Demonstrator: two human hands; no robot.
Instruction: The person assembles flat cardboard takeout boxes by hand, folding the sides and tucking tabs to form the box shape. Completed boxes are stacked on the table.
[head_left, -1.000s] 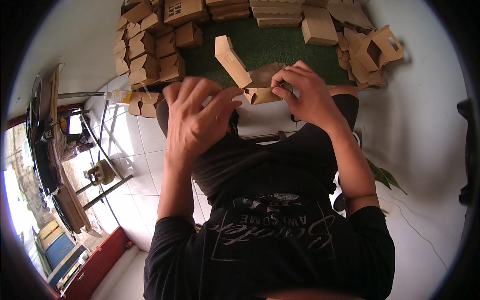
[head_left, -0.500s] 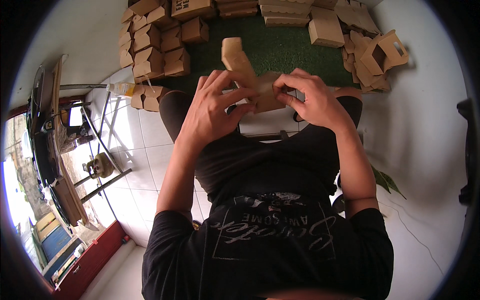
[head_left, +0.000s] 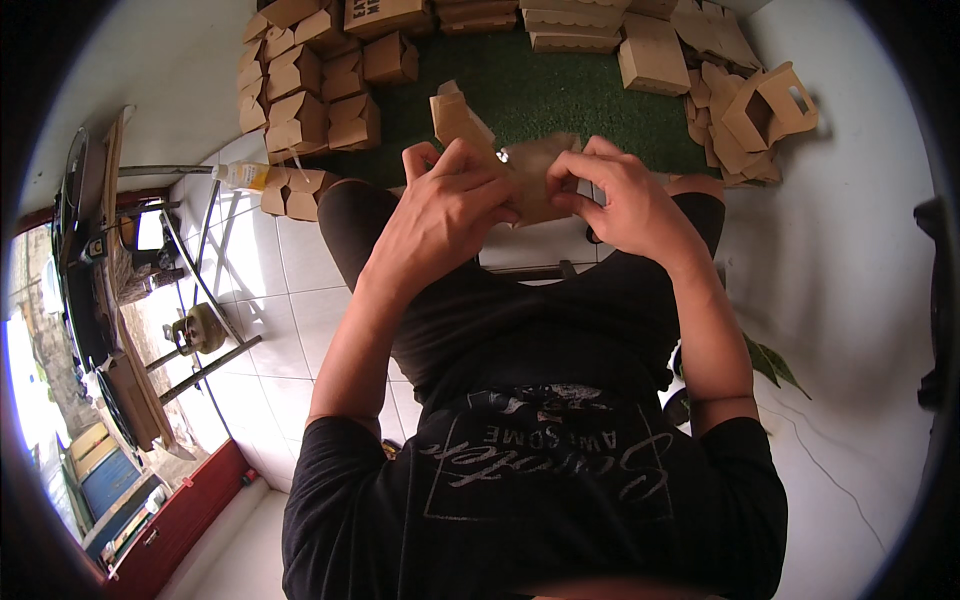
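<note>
Between my hands, above my lap, is a partly folded brown cardboard box (head_left: pixel 536 185). Its narrow flap piece sticks up and away beyond my left hand. My left hand (head_left: pixel 450 195) grips the box's left side, with the fingers bent over it and the thumb near its lower edge. On the other side, my right hand (head_left: pixel 612 195) pinches the right edge between thumb and fingers. The fingertips of both hands are partly hidden by the cardboard and by the hands themselves.
Folded brown boxes (head_left: pixel 298 122) stand in rows at the far left on a green turf mat (head_left: pixel 470 60). Flat cardboard pieces and an open handled box (head_left: pixel 768 112) lie at the far right. A bottle (head_left: pixel 240 177) with yellow contents is beside the left boxes.
The box has turned slightly in my hands, and its raised flap has tipped to the left. My left hand has shifted a little to the right, its fingers curling further over the cardboard.
</note>
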